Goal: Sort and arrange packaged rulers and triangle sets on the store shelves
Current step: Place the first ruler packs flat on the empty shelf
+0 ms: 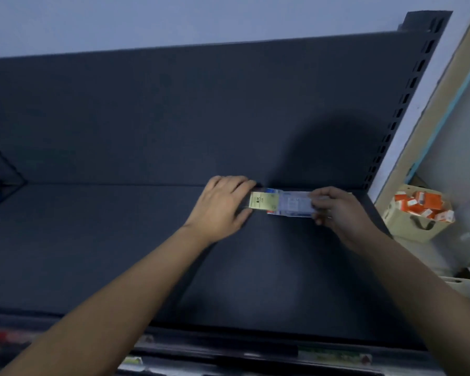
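Head: ruler packs [281, 204] between hands [220, 204] [338, 211]

The ruler packs [281, 203] lie far back on the shelf [120, 253] between the left hand [220, 204] and right hand [339, 210], a box [410, 225] further right.

The lone head camera looks forward and down from near behind the left hand [220, 204] and right hand [337, 210], ruler pack [282, 203] between them.

Left hand [223, 204], right hand [337, 210] grip ruler packs [282, 204] by ends (flat at shelf [120, 253] back).
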